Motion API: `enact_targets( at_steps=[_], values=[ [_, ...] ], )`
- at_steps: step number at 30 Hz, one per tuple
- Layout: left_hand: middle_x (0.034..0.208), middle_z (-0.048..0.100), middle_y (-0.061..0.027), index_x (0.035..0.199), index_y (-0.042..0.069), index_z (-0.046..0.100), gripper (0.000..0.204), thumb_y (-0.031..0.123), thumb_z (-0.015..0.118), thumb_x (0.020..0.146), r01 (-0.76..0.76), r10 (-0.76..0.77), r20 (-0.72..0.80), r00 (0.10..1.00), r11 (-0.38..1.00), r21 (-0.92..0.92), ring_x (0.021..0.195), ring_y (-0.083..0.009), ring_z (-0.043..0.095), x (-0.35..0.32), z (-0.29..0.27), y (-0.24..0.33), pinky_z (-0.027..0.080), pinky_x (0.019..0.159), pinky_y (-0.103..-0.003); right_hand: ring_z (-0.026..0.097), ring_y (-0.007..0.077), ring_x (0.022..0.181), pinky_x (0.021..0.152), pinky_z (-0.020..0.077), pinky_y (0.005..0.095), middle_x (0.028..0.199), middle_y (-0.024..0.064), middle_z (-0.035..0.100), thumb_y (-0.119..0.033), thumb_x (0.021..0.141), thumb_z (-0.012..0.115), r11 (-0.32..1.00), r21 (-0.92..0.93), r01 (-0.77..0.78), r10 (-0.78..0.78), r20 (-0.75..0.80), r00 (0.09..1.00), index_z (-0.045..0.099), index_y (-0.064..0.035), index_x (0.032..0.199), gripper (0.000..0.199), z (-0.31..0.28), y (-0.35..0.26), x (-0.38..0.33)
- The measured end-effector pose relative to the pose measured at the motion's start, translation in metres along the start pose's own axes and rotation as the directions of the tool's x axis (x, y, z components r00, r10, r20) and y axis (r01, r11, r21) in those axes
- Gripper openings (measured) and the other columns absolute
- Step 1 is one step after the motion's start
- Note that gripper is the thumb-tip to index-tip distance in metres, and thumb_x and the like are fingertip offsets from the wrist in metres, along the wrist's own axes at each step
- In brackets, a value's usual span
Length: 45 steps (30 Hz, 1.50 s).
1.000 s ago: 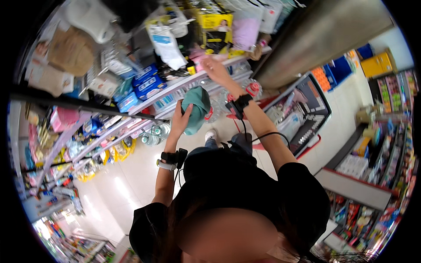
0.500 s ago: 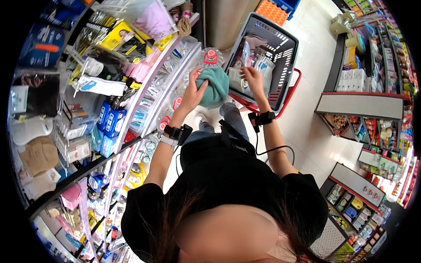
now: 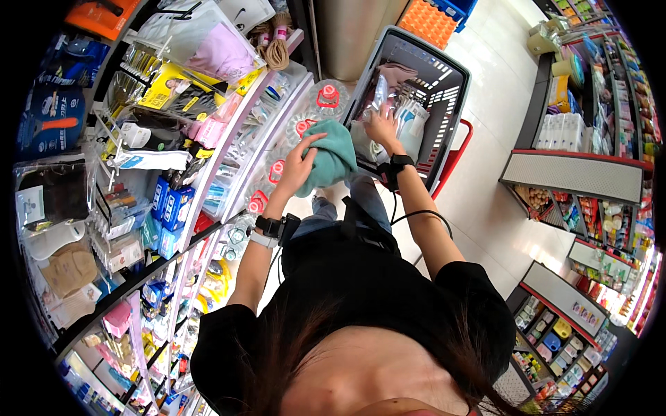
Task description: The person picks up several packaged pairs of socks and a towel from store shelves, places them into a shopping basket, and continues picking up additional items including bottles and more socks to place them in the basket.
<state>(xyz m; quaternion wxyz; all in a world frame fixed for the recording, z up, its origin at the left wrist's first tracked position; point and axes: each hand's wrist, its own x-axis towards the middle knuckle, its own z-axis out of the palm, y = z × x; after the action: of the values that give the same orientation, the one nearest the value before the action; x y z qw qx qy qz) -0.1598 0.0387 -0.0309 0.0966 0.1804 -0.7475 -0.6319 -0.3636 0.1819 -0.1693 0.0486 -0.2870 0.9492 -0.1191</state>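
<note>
A soft green cloth (image 3: 331,156), bunched up, is gripped by my left hand (image 3: 298,170) just left of the shopping basket. My right hand (image 3: 381,130) reaches inside the dark grey basket (image 3: 454,66), its fingers closed at the lower end of a clear plastic packet (image 3: 381,90). Beside that packet lie a dusty-pink fabric item (image 3: 399,73) and a white package (image 3: 414,114). My right hand partly covers a pale item beneath it.
Large clear bottles with red caps (image 3: 327,96) line the floor beside the left shelf (image 3: 239,114), which is packed with hanging goods. An orange crate (image 3: 427,24) stands beyond the basket. Further shelving (image 3: 572,175) is to the right, across the tiled floor (image 3: 479,201).
My right hand has moved down and left into the basket, onto the packet. The left hand and the green cloth have shifted slightly left and down.
</note>
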Motion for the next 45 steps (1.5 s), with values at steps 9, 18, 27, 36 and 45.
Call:
enact_targets(
  at_steps=[9, 18, 27, 36, 45],
  values=[
    [0.109, 0.055, -0.0058, 0.116, 0.006, 0.051, 0.053, 0.049, 0.029, 0.093, 0.292, -0.319, 0.010, 0.948, 0.853, -0.433, 0.100, -0.0163, 0.053, -0.038, -0.033, 0.002, 0.042, 0.084, -0.027, 0.061, 0.0238, 0.087, 0.078, 0.0454, 0.0306, 0.087, 0.0101, 0.064, 0.014, 0.069, 0.053, 0.804, 0.471, 0.362, 0.031, -0.642, 0.766, 0.057, -0.0015, 0.081, 0.020, -0.141, -0.044, -0.026],
    [0.116, 0.054, -0.0097, 0.120, 0.000, 0.048, 0.090, 0.074, 0.015, 0.080, 0.267, -0.393, -0.067, 0.917, 0.729, -0.631, 0.106, -0.0179, 0.052, -0.068, -0.072, 0.021, 0.041, 0.090, -0.031, 0.048, 0.0203, 0.090, 0.091, 0.0344, 0.0356, 0.075, 0.0079, 0.063, 0.015, 0.055, 0.046, -0.032, 0.919, 0.393, -0.486, -0.358, 0.798, 0.049, -0.0026, 0.059, 0.018, -0.186, -0.131, -0.061],
    [0.118, 0.052, -0.0121, 0.124, -0.006, 0.043, 0.059, 0.028, 0.064, 0.081, 0.196, -0.162, 0.111, 0.981, 0.841, -0.505, 0.106, -0.0166, 0.050, -0.130, -0.117, 0.026, 0.038, 0.091, -0.027, 0.043, 0.0192, 0.114, 0.097, 0.0315, 0.0291, 0.123, 0.0132, 0.047, 0.006, 0.072, 0.046, -0.082, 0.993, -0.089, -0.623, 0.019, 0.782, 0.052, -0.0011, 0.093, 0.023, -0.137, -0.183, -0.067],
    [0.104, 0.049, -0.0051, 0.127, 0.013, 0.039, 0.046, 0.018, 0.058, 0.086, 0.132, -0.251, -0.076, 0.965, 0.715, -0.687, 0.092, -0.0117, 0.050, -0.156, -0.101, -0.006, 0.041, 0.078, -0.024, 0.045, 0.0178, 0.113, 0.092, 0.0390, 0.0313, 0.127, 0.0083, 0.044, -0.027, 0.089, 0.051, 0.275, 0.745, -0.608, -0.653, 0.608, 0.451, 0.026, -0.0048, 0.135, 0.057, -0.070, -0.198, -0.125],
    [0.127, 0.036, -0.0199, 0.133, 0.008, 0.030, 0.043, 0.020, 0.039, 0.093, -0.173, 0.333, -0.603, 0.725, 0.936, 0.308, 0.120, -0.0343, 0.033, -0.145, -0.093, -0.008, 0.026, 0.101, -0.038, 0.056, 0.0176, 0.095, 0.083, 0.0450, 0.0296, 0.109, 0.0079, 0.055, -0.011, 0.080, 0.061, 0.095, 0.826, -0.555, -0.547, 0.510, 0.664, 0.042, -0.0022, 0.122, 0.047, -0.089, -0.238, -0.130]
  ],
)
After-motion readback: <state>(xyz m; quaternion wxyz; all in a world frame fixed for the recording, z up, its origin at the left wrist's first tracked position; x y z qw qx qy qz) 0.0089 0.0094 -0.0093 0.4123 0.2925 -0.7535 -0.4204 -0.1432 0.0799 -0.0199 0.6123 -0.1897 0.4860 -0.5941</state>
